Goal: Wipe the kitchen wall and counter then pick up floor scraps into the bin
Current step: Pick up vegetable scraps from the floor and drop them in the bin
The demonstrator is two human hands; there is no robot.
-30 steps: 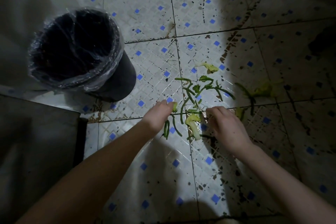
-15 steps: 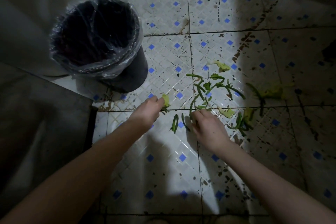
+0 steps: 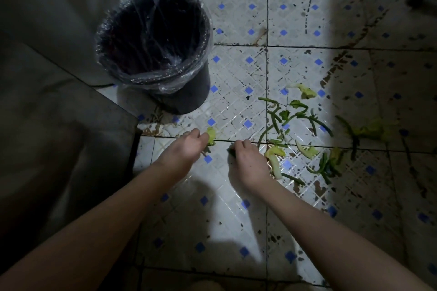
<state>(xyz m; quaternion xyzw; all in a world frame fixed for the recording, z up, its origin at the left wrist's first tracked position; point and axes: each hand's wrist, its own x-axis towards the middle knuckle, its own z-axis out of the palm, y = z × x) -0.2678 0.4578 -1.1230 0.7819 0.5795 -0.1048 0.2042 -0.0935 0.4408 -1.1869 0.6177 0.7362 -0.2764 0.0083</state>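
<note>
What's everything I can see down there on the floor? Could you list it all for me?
bin: one, black, lined with a clear plastic bag, standing on the floor at upper left.
green stems: many, too tangled to count, dark green, strewn over the lit tiles right of the bin.
pale leaf scraps: several, yellow-green, scattered among the stems and off into the shadow at right.
floor: white tiles with small blue diamonds, spotted with dark stains.
cabinet: one, dark, at left beside the bin.
left hand: fingers pinching a yellow-green leaf piece, just below the bin.
right hand: fingers curled at the floor on a dark green scrap, barely visible.
</note>
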